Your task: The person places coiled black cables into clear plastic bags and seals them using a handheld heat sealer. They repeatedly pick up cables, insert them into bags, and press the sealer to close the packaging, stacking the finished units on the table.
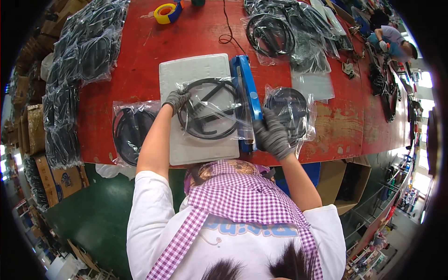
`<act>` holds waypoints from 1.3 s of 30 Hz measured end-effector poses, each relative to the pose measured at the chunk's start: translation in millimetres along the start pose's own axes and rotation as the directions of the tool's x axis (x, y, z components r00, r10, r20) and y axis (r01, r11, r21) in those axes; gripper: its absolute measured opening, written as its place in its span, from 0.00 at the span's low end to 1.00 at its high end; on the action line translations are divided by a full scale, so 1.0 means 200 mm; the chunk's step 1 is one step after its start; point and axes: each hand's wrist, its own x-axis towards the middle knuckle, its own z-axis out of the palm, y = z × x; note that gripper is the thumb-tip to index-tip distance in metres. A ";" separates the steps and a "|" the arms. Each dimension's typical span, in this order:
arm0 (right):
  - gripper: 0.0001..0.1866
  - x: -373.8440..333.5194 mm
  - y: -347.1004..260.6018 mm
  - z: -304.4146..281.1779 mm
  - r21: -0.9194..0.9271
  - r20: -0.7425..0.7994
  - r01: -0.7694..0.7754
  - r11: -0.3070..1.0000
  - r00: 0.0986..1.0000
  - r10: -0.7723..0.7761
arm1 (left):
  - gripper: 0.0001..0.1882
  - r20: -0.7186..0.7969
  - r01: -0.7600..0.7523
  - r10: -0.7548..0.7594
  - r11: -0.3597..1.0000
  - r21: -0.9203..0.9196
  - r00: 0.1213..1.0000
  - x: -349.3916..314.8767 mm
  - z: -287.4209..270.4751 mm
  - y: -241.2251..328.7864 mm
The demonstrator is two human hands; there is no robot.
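A clear plastic bag [209,108] with a black coiled cable and black bar-shaped parts lies on a white foam board [198,151]. My left hand [177,100], in a grey glove, is closed on the bag's left edge. The bag's right end reaches the blue bag sealer [249,86], which stands along the board's right side. My right hand [273,135], gloved too, wraps round the near end of the sealer's blue arm. Whether the bag's edge lies between the sealer's jaws is hard to see.
Another bagged coil [135,130] lies to the left, and one [290,112] right of the sealer. Piles of bagged parts [88,51] fill the table's left side; more bags [270,37] lie at the back right. Yellow tape [163,14] and a dark cord [227,28] are farther back.
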 end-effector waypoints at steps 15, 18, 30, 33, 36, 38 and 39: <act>0.24 -0.14 0.12 0.47 -0.226 -0.308 0.258 0.939 0.896 -0.320 | 0.19 -0.644 -0.317 0.151 0.936 -0.150 0.750 -0.43 0.13 -0.54; 0.24 -0.15 0.16 0.50 -0.214 -0.321 0.221 0.952 0.904 -0.282 | 0.20 -0.457 -0.113 -0.227 0.789 -0.604 0.860 -0.62 0.30 -0.62; 0.25 -0.15 0.14 0.45 -0.146 -0.317 0.242 0.959 0.907 -0.278 | 0.08 0.277 0.260 -0.459 -0.100 -0.960 0.844 -0.49 0.74 -0.34; 0.27 -0.16 0.18 0.51 -0.152 -0.321 0.235 0.960 0.907 -0.272 | 0.06 0.251 0.231 -0.439 -0.101 -0.968 0.863 -0.48 0.79 -0.31; 0.26 -0.16 0.18 0.51 -0.141 -0.331 0.241 0.960 0.902 -0.275 | 0.06 0.273 0.239 -0.417 -0.133 -0.962 0.867 -0.43 0.80 -0.38; 0.25 -0.16 0.17 0.50 -0.139 -0.331 0.227 0.964 0.907 -0.261 | 0.06 0.265 0.253 -0.414 -0.086 -0.964 0.871 -0.44 0.80 -0.35; 0.25 -0.16 0.16 0.49 -0.140 -0.337 0.215 0.967 0.908 -0.250 | 0.07 0.261 0.258 -0.411 -0.063 -0.964 0.873 -0.45 0.81 -0.34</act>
